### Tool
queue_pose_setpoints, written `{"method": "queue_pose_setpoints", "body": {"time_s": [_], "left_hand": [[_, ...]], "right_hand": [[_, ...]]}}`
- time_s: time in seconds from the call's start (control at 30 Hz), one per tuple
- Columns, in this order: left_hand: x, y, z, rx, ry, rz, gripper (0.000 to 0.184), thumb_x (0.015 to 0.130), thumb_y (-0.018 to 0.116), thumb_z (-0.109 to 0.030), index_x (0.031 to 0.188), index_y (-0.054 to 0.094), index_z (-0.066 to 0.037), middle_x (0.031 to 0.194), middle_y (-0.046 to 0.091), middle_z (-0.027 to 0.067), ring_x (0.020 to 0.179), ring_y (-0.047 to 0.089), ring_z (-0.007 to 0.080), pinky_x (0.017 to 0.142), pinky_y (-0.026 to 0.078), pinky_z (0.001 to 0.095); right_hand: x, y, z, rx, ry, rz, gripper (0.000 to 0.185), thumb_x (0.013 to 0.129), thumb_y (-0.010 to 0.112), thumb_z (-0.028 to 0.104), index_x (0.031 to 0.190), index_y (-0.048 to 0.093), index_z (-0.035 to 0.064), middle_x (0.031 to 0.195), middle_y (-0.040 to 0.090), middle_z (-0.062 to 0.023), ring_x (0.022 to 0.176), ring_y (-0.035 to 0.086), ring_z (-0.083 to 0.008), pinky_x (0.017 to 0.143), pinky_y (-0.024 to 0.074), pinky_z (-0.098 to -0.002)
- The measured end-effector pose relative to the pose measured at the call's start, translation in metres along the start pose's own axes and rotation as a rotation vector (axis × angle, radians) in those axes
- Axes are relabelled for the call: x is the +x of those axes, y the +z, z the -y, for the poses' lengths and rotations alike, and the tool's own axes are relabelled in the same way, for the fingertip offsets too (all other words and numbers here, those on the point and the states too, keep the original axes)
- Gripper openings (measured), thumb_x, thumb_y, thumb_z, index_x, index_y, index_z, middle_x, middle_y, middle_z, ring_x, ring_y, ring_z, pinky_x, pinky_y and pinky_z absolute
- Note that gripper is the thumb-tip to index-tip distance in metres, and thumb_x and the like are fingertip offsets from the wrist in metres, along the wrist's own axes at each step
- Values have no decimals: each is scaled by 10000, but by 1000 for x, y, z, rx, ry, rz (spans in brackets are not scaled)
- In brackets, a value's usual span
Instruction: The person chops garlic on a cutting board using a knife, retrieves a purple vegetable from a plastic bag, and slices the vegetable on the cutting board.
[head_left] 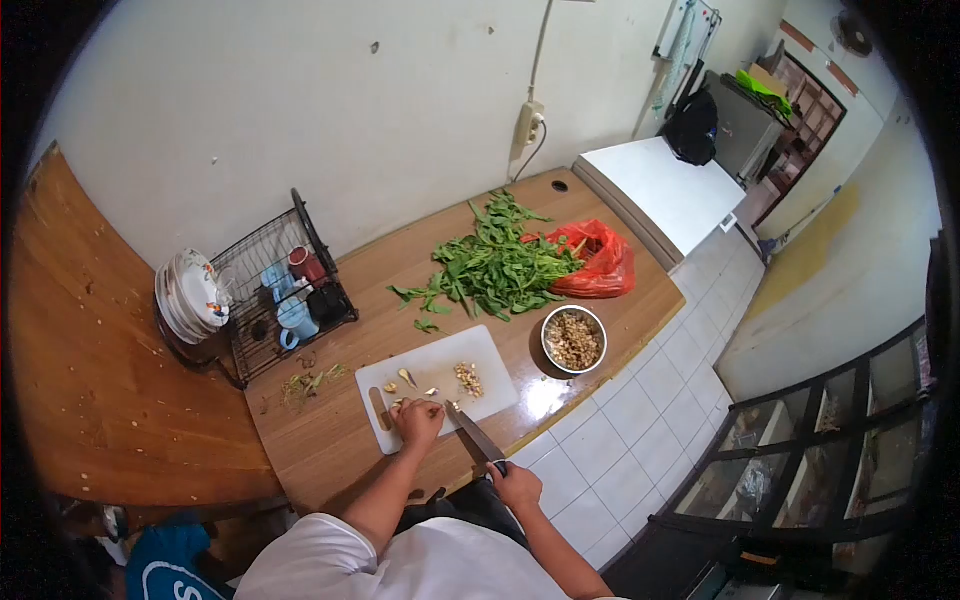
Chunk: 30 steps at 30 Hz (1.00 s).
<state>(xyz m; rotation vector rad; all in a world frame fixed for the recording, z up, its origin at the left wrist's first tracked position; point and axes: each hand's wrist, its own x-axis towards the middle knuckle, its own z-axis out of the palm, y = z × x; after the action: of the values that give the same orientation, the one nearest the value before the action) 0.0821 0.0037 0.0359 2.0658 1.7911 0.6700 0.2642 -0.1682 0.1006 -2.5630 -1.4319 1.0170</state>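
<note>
My right hand [518, 487] is closed round the handle of a knife [480, 438], whose blade points up and left onto a white cutting board [490, 360]. My left hand [418, 424] rests at the board's near edge, fingers bent together close to the blade tip; whatever they hold is too small to make out. Small pale pieces, like garlic, lie on the board: a chopped pile [467, 379] at the right and several larger cloves [407, 377] nearer the left.
Leafy greens [495, 260] and a red plastic bag [608, 265] lie beyond the board. A metal bowl [573, 340] of brown bits stands at the right. A dish rack [290, 300] holds cups, beside stacked plates [190, 295]. Someone in blue [170, 560] is at lower left.
</note>
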Motion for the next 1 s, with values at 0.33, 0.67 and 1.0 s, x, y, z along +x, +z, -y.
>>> {"method": "queue_pose_setpoints", "body": {"time_s": [0.33, 0.67, 1.0], "left_hand": [[25, -4, -49, -14, 57, 137, 220, 665, 852, -402, 775, 789, -222, 862, 721, -22, 986, 582, 211, 945, 321, 432], [51, 4, -40, 133, -95, 117, 197, 668, 847, -397, 775, 772, -250, 947, 685, -30, 1057, 559, 213, 944, 308, 467], [14, 2, -47, 237, -67, 222, 300, 603, 893, -474, 800, 800, -268, 1017, 704, -19, 1097, 551, 232, 933, 329, 448]], "right_hand": [[0, -3, -15, 1, 33, -135, 590, 936, 491, 658, 987, 736, 124, 838, 732, -168, 819, 715, -358, 705, 555, -479], [7, -11, -26, 5, -2, -138, 579, 920, 506, 673, 956, 746, 147, 826, 730, -156, 806, 717, -352, 701, 560, -477], [12, -28, -79, 299, 95, -197, 581, 912, 522, 671, 974, 751, 140, 863, 728, -178, 870, 705, -392, 767, 552, -484]]}}
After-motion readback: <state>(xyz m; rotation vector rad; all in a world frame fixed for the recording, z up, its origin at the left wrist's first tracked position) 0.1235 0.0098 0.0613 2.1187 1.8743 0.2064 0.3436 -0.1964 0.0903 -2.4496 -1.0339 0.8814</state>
